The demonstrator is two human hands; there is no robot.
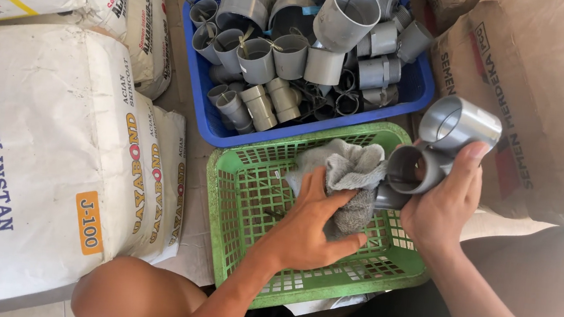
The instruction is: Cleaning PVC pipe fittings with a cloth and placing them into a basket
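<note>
Head view looks down on a tight floor spot between stacked sacks. A green slotted basket sits in the middle, its far rim touching the near rim of a blue tray heaped with grey pipe fittings. Open room is small: only the basket's left half and near-left corner lie bare.

The left hand reaches over the basket's near rim and grips a grey cloth, fingers closed on it, at the basket's far-right part. The right hand hovers over the basket's right rim, clamped on a grey tee pipe fitting held above the far-right corner, its open sockets facing up and toward the cloth. The cloth touches the fitting's lower end. The hands sit near each other, not touching.

White paper sacks with blue lettering and an orange rectangular label fill the left side; a brown paper sack with dark lettering stands right of the tray.
</note>
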